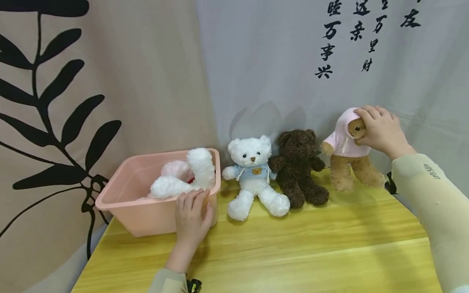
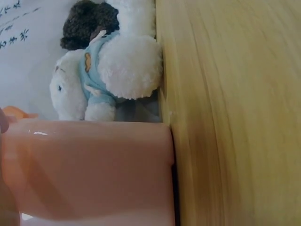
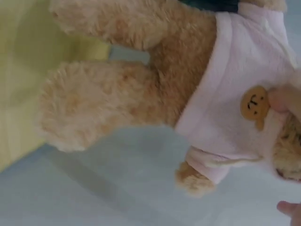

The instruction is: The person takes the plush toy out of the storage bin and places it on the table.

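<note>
My right hand [image 1: 382, 132] grips a tan teddy bear [image 1: 340, 175] in a pink hoodie by its hooded head, at the right end of the table. In the right wrist view the thumb [image 3: 287, 100] presses near the hoodie's bear-face patch [image 3: 254, 106], and the legs [image 3: 99, 101] hang free. My left hand [image 1: 192, 219] holds the front rim of a pink plastic tub [image 1: 157, 215], its fingertips at the rim. White plush [image 1: 201, 167] and pale pink plush [image 1: 176, 169] lie inside the tub, partly hidden by its wall.
Right of the tub sit a white teddy bear [image 1: 253, 162] in a blue top and a dark brown teddy bear [image 1: 298, 167], side by side against the curtain [image 1: 264, 61]. The wooden table [image 1: 293, 244] extends in front of them. Its right edge runs beneath my right arm.
</note>
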The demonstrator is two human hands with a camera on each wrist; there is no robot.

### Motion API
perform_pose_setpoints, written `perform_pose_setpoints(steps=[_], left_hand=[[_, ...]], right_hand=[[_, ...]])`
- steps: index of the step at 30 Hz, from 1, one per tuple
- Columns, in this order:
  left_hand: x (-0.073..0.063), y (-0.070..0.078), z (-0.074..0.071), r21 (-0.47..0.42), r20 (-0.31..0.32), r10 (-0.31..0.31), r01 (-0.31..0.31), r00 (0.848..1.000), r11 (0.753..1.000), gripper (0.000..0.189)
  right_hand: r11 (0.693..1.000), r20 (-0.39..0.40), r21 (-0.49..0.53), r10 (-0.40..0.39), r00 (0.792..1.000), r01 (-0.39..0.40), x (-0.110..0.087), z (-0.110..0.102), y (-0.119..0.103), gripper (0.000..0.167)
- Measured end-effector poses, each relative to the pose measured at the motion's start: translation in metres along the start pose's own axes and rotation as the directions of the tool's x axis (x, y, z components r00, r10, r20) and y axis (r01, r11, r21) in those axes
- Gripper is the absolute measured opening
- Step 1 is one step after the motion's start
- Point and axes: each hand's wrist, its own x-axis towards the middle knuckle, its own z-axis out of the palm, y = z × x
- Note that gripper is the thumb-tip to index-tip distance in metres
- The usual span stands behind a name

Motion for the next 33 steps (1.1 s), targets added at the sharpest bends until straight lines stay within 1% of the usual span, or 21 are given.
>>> perform_pose_setpoints(steps=[4, 6, 10, 13, 16, 21, 26, 30, 33], left_hand=[[-0.001, -0.001, 0.001, 0.016, 0.003, 0.01, -0.01, 1.0, 1.0, 0.033], [-0.002, -0.001, 0.002, 0.022, 0.011, 0.015, -0.015, 1.0, 1.0, 0.034], [-0.006, -0.004, -0.002, 0.044, 0.02, 0.016, -0.017, 1.0, 0.999, 0.035], [-0.006, -0.004, -0.002, 0.047, 0.015, 0.02, -0.02, 1.0, 0.999, 0.035], [-0.005, -0.003, -0.001, 0.041, 0.012, 0.026, -0.027, 1.0, 0.999, 0.035], [-0.003, 0.001, 0.003, 0.021, 0.021, 0.042, -0.043, 0.999, 0.999, 0.036], [-0.005, 0.003, 0.005, 0.016, 0.016, 0.043, -0.043, 0.999, 0.999, 0.036], [-0.005, 0.001, 0.004, 0.021, 0.017, 0.04, -0.04, 0.999, 0.999, 0.036], [-0.004, -0.002, 0.002, 0.031, 0.012, 0.04, -0.04, 0.999, 0.999, 0.036]], right_hand=[[0.998, -0.012, 0.029, 0.064, 0.998, -0.063, -0.01, 0.025, 0.004, 0.095], [0.997, -0.017, 0.028, 0.071, 0.997, -0.071, -0.016, 0.034, 0.007, 0.093], [0.996, -0.008, 0.052, 0.068, 0.998, -0.068, -0.013, 0.05, 0.002, 0.092], [0.993, 0.012, 0.07, 0.095, 0.995, -0.096, -0.01, 0.06, -0.002, 0.091], [0.991, 0.028, 0.068, 0.116, 0.993, -0.117, -0.009, 0.07, -0.004, 0.091], [0.987, 0.059, 0.076, 0.136, 0.989, -0.141, -0.015, 0.087, -0.005, 0.09], [0.977, 0.087, 0.109, 0.172, 0.981, -0.181, -0.016, 0.099, -0.01, 0.086], [0.968, 0.115, 0.14, 0.193, 0.974, -0.208, -0.008, 0.103, -0.015, 0.088], [0.967, 0.135, 0.152, 0.187, 0.973, -0.206, -0.002, 0.103, -0.019, 0.091]])
